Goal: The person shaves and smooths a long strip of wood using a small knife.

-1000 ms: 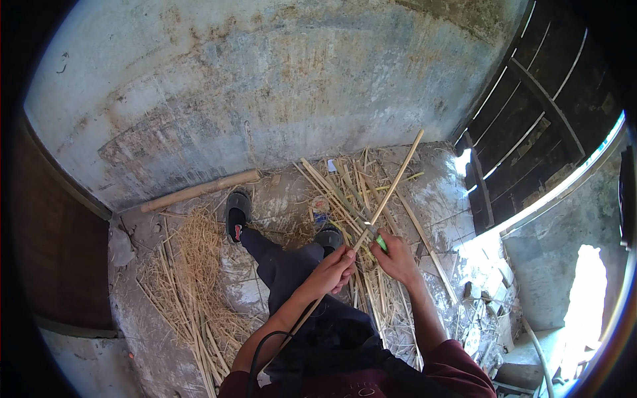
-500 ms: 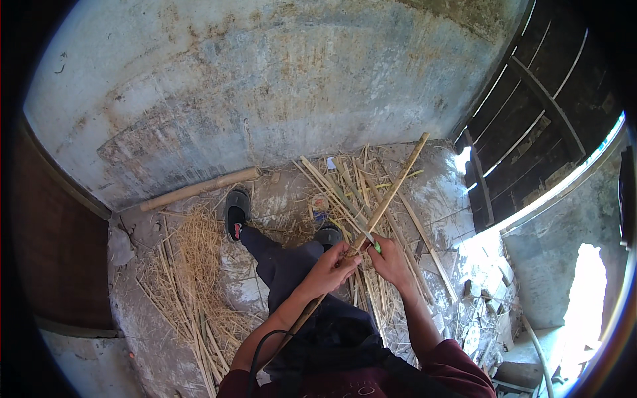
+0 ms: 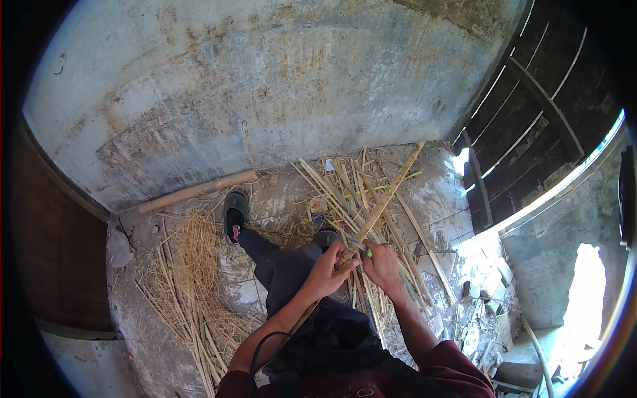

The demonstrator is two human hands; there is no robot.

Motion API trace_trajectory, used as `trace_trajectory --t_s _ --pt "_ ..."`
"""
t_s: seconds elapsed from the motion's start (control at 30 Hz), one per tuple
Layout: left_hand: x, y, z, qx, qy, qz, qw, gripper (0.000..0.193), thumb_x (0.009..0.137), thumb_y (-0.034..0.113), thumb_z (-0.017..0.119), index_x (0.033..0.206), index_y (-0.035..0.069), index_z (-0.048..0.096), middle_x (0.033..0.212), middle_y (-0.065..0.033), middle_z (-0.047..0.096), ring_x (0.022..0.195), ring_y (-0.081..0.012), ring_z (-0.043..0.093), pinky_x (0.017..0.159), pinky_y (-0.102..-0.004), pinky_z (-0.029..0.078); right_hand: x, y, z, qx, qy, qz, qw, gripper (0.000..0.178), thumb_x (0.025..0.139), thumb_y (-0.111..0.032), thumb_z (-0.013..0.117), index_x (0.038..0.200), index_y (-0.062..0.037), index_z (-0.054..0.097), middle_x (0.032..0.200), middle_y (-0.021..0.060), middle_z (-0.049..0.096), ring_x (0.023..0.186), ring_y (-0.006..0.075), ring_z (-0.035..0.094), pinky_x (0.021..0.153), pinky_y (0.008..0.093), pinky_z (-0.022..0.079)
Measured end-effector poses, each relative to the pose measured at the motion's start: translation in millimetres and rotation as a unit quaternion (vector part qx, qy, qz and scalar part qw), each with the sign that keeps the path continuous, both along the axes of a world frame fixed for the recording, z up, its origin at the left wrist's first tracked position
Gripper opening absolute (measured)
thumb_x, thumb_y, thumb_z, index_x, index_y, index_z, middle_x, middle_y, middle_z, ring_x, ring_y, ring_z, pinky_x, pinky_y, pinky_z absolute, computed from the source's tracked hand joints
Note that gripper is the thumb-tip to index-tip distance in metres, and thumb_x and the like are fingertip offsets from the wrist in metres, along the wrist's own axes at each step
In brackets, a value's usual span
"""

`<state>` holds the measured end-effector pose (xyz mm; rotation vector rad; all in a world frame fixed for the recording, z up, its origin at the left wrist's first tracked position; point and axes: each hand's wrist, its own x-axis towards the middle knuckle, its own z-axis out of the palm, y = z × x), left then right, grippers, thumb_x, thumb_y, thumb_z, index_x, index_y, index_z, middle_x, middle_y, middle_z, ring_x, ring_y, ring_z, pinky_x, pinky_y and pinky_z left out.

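Bamboo strip point(image 3: 393, 184): its near end lies across the lap under the left forearm, its middle passes through the left hand point(image 3: 323, 274), and its far end points up and right toward the wall. Compared with a second ago, the far end sits a little closer to the body, and the strip shows a broader face where it looked narrow. The knife point(image 3: 357, 245) has come down along the strip and is now just beside the left fingers. Judged: the blade is working on the stretch nearest the holding hand, so little clearance remains there.

Pose, near to far along the strip. Dark trousers point(image 3: 298, 266) beneath it. Left forearm slants in from the strip's near end; left fingers closed around the strip, thumb lying along it. Right hand point(image 3: 383, 266) on the strip's right side, forearm rising from below, fingers curled round the knife's green handle, which is mostly hidden. Blade appears to touch the strip; exact contact too small to confirm.

Beyond: left of the strip, pale shavings point(image 3: 207, 249) heaped on the floor and a dark shoe point(image 3: 234, 215); past its far end, the stained wall point(image 3: 279, 86).
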<state>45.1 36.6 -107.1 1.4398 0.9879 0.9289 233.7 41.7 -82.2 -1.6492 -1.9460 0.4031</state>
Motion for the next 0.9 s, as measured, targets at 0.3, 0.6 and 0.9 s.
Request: trace_trajectory --t_s 0.3,0.6,0.9 --pt "3 -1 4 0.068 0.033 0.031 0.997 0.032 0.1 0.019 0.076 0.105 0.005 0.047 0.066 -0.0011 0.049 0.06 -0.0067 0.043 0.052 -0.0294 0.036 -2 -3 -12 0.015 0.056 -0.008 0.998 0.018 0.09 -0.012 0.069 0.102 -0.0006 0.076 0.088 0.0263 0.07 0.086 0.0468 0.065 0.077 0.054 0.049" --pt "4 -1 2 0.013 -0.003 -0.012 1.0 0.025 0.105 0.016 0.067 0.111 0.005 0.046 0.07 0.0004 0.052 0.061 -0.0069 0.047 0.054 -0.029 0.038 3 -2 -13 -0.047 0.063 -0.033 0.996 0.025 0.09 -0.016 0.073 0.11 0.0004 0.074 0.097 0.0259 0.071 0.093 0.047 0.062 0.083 0.0536 0.048" --pt "-6 -3 26 -0.134 -0.028 -0.094 0.986 0.018 0.113 0.026 0.053 0.115 0.011 0.045 0.073 0.0019 0.05 0.058 -0.0059 0.046 0.052 -0.0254 0.04 -1 -2 -23 0.076 0.053 0.008 0.996 0.022 0.084 -0.012 0.065 0.099 -0.0003 0.076 0.077 0.0285 0.067 0.075 0.0495 0.066 0.069 0.0556 0.051"
